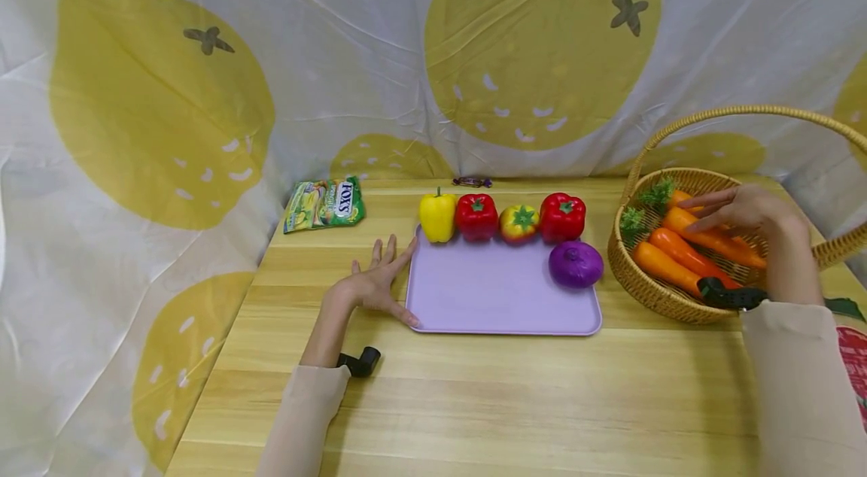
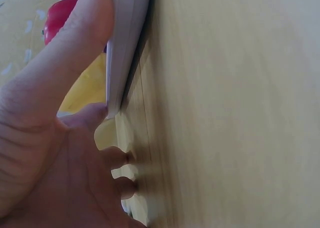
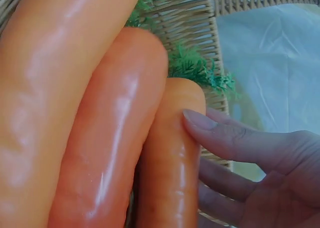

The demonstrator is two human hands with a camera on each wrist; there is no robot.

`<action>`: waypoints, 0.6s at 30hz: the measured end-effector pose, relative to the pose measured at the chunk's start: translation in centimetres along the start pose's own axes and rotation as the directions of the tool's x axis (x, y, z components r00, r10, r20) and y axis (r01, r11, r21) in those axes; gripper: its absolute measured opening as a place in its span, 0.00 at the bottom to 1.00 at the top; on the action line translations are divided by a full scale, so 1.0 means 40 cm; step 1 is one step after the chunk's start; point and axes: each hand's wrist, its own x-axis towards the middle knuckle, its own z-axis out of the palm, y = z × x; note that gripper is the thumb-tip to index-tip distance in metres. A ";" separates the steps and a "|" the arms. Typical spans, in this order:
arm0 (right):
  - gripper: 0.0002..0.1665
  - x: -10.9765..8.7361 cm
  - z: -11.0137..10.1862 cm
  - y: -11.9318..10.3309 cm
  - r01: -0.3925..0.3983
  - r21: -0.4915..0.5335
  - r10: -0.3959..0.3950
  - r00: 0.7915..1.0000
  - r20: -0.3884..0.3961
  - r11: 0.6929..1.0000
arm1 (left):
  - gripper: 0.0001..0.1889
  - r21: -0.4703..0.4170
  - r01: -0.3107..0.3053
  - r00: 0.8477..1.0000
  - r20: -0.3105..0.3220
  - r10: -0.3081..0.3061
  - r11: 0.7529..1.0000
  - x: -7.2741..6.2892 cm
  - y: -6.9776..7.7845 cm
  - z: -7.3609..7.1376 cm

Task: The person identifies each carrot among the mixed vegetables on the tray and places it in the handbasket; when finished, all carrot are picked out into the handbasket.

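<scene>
My left hand (image 1: 369,285) spreads its fingers at the left edge of the lilac tray (image 1: 488,304). Its thumb and index finger touch the tray rim, while other fingertips rest on the table in the left wrist view. My right hand (image 1: 752,210) reaches into a wicker basket (image 1: 626,274) holding several carrots with green tops. In the right wrist view its thumb lies on an orange carrot (image 3: 172,153), with the fingers round the far side, partly hidden. A redder carrot (image 3: 112,133) lies alongside.
Along the tray's back stand a yellow pepper (image 1: 437,217), two red peppers (image 1: 477,218), and a red-yellow fruit (image 1: 518,224); a purple onion (image 1: 576,265) sits at its right. Behind lie a FOX'S bag (image 1: 325,205) and a wrapped candy (image 1: 472,182). The basket handle (image 1: 738,110) arches high.
</scene>
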 end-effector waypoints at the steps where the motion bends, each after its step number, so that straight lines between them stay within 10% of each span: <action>1: 0.41 0.001 0.002 0.001 0.005 0.008 -0.005 1.000 0.007 1.000 | 0.76 -0.001 0.000 1.000 0.000 0.000 1.000 0.001 0.000 0.000; 18: 0.18 0.028 0.027 0.021 0.002 0.159 -0.016 0.996 0.085 0.987 | 0.77 -0.010 -0.001 1.000 0.001 0.001 1.000 0.002 -0.002 0.003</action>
